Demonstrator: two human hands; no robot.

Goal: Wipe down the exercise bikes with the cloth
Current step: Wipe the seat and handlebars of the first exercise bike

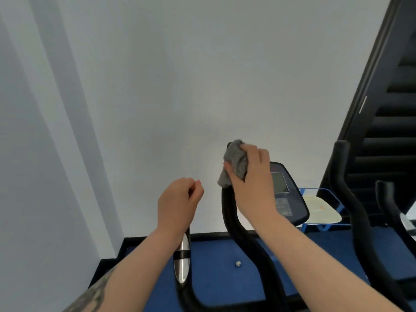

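The cloth, a grey wad, is bunched in the right hand and wrapped over the top of the black handlebar, likely to rub its tip all round. The left hand hovers beside it, loosely curled and holding nothing, above a chrome grip. The bike's console sits just past the right hand.
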